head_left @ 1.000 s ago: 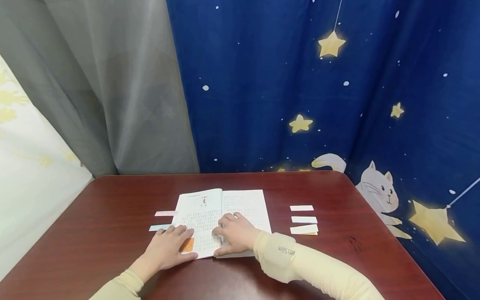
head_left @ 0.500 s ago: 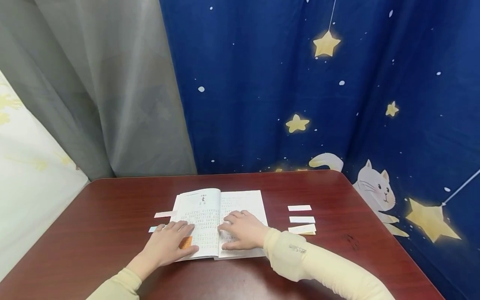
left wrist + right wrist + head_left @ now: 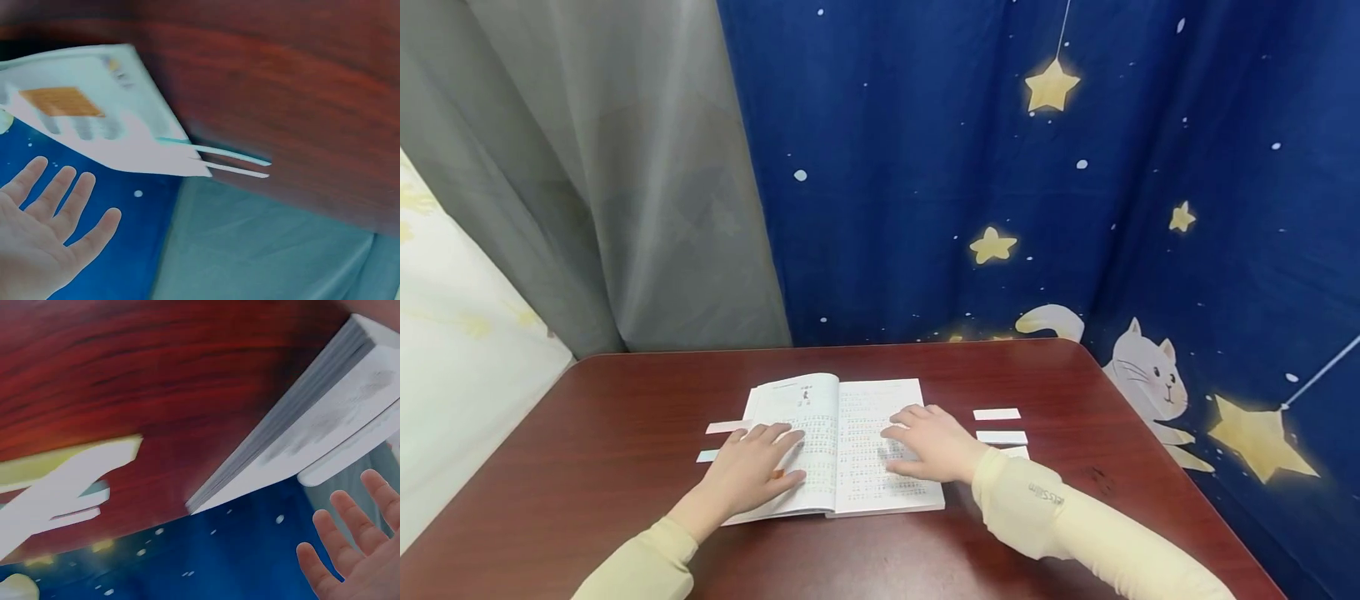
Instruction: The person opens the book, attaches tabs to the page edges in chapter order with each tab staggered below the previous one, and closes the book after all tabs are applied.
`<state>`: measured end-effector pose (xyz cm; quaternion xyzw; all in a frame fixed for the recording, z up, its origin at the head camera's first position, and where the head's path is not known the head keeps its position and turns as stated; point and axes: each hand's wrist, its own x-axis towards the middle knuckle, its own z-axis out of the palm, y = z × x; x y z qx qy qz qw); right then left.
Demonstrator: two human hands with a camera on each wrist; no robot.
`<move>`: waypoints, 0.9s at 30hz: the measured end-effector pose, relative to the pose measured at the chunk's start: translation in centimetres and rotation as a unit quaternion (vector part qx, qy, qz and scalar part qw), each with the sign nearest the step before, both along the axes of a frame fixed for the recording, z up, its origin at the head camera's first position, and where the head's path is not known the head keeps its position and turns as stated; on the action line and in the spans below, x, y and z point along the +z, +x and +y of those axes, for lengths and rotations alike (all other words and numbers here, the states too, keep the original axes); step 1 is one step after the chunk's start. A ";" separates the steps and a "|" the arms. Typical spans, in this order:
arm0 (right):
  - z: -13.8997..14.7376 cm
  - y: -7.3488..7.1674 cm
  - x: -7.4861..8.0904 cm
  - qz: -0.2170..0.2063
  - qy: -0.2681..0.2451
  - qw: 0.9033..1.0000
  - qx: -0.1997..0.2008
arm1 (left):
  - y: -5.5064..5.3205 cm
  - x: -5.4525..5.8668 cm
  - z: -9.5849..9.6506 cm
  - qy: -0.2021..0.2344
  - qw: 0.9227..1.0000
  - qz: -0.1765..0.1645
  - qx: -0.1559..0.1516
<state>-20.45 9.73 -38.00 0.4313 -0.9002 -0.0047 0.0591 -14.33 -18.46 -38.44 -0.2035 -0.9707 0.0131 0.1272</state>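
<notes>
An open book (image 3: 872, 498) of printed pages lies on the table in the head view. My left hand (image 3: 747, 468) hovers over its left page, fingers spread and holding nothing. In the left wrist view that hand stands apart from the page, which bears an orange printed block (image 3: 61, 102). From the book's left edge stick out a pink paper strip (image 3: 724, 427) and a light blue strip (image 3: 707, 456), the latter partly hidden by the hand. Over the outer part of the right page is my right hand (image 3: 936, 446), its fingers (image 3: 337, 537) spread with nothing in them.
Right of the book lie a pale pink strip (image 3: 997, 414), a white strip (image 3: 1002, 437) and a yellowish strip (image 3: 1017, 452), this last partly covered by my right sleeve. The dark red table (image 3: 640, 417) meets grey and blue curtains (image 3: 917, 167) at its far edge.
My right hand has moved off the book's middle, rightward to over the right page. My left hand has lifted and shifted slightly right over the left page. The view has turned slightly.
</notes>
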 end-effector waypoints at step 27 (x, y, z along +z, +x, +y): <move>12.9 -0.5 -0.3 0.031 -0.077 0.992 -0.090 | -4.0 3.0 13.0 -0.024 0.992 0.040 -0.114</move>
